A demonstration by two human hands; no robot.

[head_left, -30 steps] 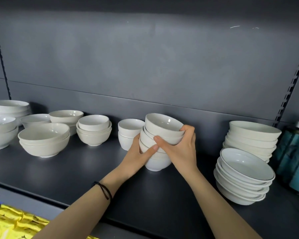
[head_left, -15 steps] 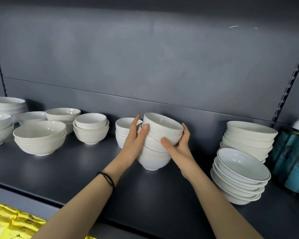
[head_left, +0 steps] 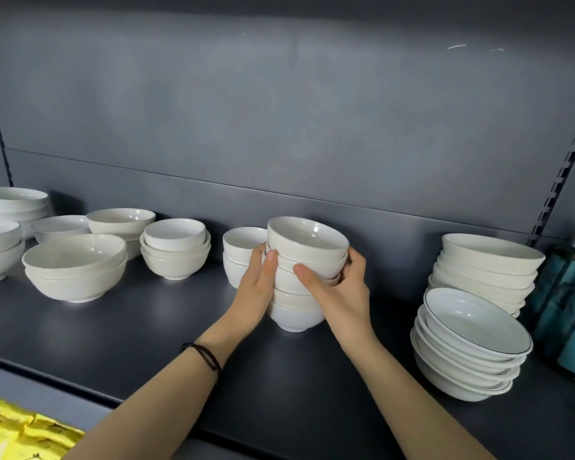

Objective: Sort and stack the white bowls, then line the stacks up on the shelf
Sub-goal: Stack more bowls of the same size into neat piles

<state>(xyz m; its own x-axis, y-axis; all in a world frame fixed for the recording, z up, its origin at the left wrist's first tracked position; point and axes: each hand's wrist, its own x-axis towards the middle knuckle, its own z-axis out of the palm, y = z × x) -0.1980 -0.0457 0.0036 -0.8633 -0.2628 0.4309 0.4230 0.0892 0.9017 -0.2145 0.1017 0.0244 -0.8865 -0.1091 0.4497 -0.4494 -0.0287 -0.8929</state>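
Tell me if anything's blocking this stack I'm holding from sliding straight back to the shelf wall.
Nothing visible blocks it. Behind the held stack the shelf looks bare up to the wall. The small cup stack sits close beside its left, behind the left hand.

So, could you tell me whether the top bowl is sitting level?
Tilted: the top bowl leans right on the stack.

It looked like a shop aisle. A dark metal shelf point(head_left: 120, 330) stood before a plain grey back panel point(head_left: 279, 111), with slotted uprights point(head_left: 560, 180) for adjustable brackets. Many matching white bowls point(head_left: 77, 270) sat in stacks like stock, beside teal bottles point(head_left: 565, 303), with yellow packets point(head_left: 17, 433) below.
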